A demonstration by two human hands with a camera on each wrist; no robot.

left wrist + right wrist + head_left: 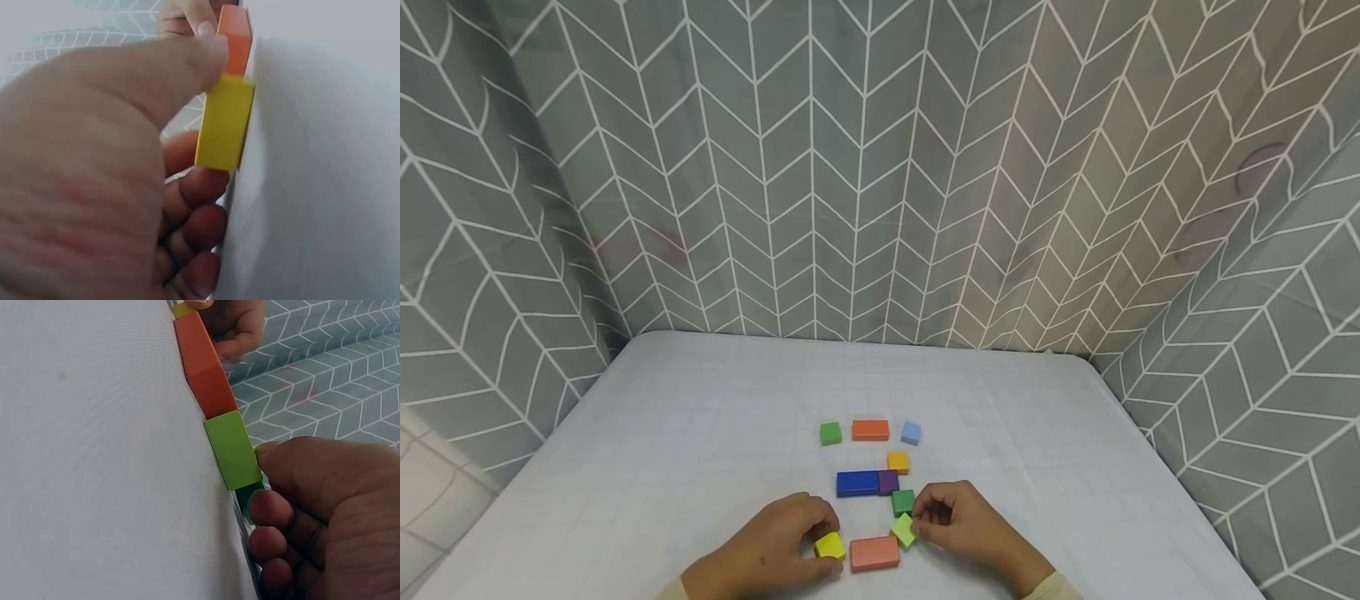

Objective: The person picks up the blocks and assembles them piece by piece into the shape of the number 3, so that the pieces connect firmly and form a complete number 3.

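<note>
My left hand [782, 542] is at the near side of the table, with a yellow block [830, 546] between its thumb and index finger. In the left wrist view the thumb lies at the top end of that yellow block [225, 122]. To its right lies a salmon-red rectangular block [874, 554]. My right hand [962, 525] pinches a light green block [904, 531], turned at an angle beside the red block's far right corner. The right wrist view has the thumb against the edge of this light green block [233, 450]. A darker green block [903, 502] sits just beyond it.
Farther back, a blue rectangular block [857, 483] meets a purple block [888, 482], with an orange-yellow block [898, 462] behind. The back row holds a green block [831, 433], an orange-red block [870, 430] and a light blue block [911, 432]. A patterned curtain [865, 167] surrounds the white table [700, 417].
</note>
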